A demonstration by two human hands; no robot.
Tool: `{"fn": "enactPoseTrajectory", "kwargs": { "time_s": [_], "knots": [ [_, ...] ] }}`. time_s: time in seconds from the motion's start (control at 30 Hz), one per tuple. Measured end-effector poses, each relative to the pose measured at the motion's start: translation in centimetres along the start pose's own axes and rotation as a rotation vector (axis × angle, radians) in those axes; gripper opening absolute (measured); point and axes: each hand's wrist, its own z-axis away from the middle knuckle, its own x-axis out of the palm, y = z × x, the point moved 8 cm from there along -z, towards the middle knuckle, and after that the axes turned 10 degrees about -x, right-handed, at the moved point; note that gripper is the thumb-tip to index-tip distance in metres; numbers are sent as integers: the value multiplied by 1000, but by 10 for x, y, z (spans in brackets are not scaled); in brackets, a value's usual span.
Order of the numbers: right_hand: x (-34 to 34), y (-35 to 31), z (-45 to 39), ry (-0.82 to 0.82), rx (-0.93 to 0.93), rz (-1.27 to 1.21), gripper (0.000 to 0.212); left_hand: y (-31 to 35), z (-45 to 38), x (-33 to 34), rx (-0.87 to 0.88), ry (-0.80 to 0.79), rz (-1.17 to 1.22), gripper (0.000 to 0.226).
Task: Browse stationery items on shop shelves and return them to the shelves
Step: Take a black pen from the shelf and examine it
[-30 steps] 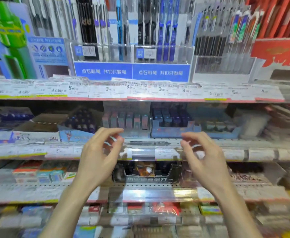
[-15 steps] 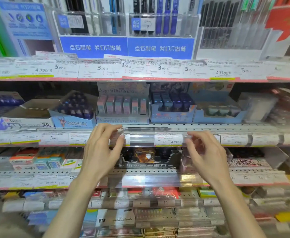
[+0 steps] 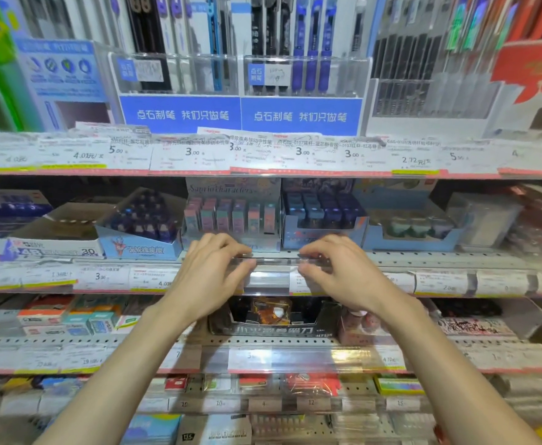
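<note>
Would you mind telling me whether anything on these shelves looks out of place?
Yes: a clear pen lies loose along the shelf edge, outside any box, with both hands (left hand, right hand) at its ends. The top price tags overlap crookedly.

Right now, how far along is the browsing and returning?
Done: nothing shows as finished; neither hand carries anything away from the shelves. In hand: the left hand and right hand each pinch one end of a clear pen lying along the shelf edge. Left: lifting it to look, or letting go; this view cannot say which.
</note>
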Motion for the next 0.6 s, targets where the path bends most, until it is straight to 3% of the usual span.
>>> {"fn": "enactPoseTrajectory", "kwargs": {
  "time_s": [0.27,0.6],
  "knots": [
    [2,2,-12,-102,35,-115,19,0,-5,4,-63,-90,75,27],
    [-3,13,-10,27,128,-478,15,-3,-8,4,-83,-105,191,26]
  ]
}}
